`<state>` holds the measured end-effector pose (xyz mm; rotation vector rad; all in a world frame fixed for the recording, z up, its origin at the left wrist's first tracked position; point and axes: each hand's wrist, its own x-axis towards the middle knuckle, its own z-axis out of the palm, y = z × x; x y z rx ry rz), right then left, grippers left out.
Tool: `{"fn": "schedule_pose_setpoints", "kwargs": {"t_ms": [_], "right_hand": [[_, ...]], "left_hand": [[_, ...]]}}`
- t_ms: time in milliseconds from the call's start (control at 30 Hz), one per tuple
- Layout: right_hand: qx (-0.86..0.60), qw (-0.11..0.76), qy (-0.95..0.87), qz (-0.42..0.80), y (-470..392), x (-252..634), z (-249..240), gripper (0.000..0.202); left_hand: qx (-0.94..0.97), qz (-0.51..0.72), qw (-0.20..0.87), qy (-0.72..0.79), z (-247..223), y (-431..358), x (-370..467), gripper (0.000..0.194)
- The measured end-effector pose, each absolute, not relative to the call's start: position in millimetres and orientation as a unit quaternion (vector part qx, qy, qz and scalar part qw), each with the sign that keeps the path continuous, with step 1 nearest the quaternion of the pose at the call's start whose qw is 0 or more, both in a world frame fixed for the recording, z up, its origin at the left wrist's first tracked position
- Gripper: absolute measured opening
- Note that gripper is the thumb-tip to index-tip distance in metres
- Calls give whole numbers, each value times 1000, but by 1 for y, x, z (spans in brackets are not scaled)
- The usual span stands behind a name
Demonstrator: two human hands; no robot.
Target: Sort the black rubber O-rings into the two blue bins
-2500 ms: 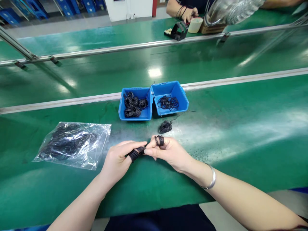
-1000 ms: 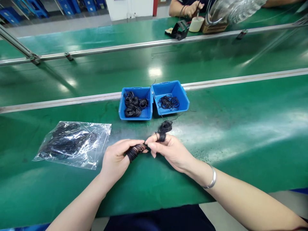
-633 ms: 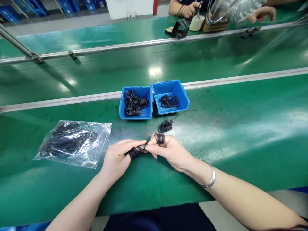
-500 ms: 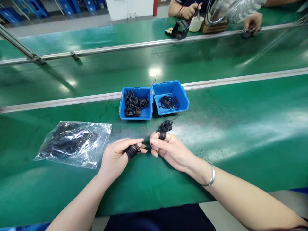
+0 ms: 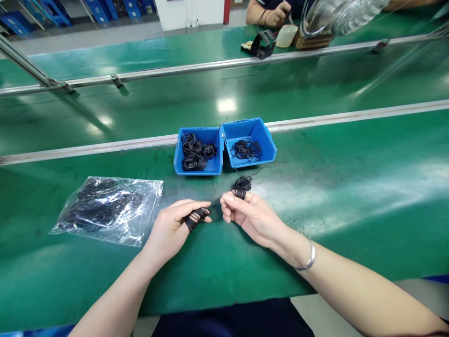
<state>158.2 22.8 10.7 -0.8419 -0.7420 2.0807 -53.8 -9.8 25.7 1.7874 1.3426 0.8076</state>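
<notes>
My left hand [image 5: 177, 222] is closed around a bunch of thin black rings [image 5: 196, 217], which is looped over its fingers. To its right, my right hand [image 5: 250, 213] has fingertips pinched together, with another bunch of thin black loops [image 5: 240, 193] around its index finger. Whether these are separate rings or coiled cord I cannot tell. Just beyond the right hand lies a black coil [image 5: 243, 182] on the green table. Two blue bins stand farther back: the left bin [image 5: 199, 172] holds several tight bundles, the right bin [image 5: 268, 140] a looser tangle.
A clear plastic bag [image 5: 149, 213] full of black loops lies left of my hands. Behind the bins runs a white strip [image 5: 140, 143], then a metal rail [image 5: 168, 70]. Across the rail, a co-worker's hand [image 5: 280, 14] is near a white cup [image 5: 286, 36] and a black holder [image 5: 263, 44].
My hands have drawn slightly apart. The loops in my left hand have spread toward its fingertips. Across the table, the co-worker's other hand has left the rail.
</notes>
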Motion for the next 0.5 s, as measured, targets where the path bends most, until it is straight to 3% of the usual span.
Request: {"fn": "schedule_pose_setpoints", "kwargs": {"t_ms": [200, 500], "right_hand": [[-354, 346, -416, 763, 16, 153, 11, 17], [-401, 301, -457, 734, 11, 152, 4, 24]], "left_hand": [[721, 326, 327, 516, 27, -14, -52, 24], [765, 329, 257, 491, 22, -13, -49, 26]]}}
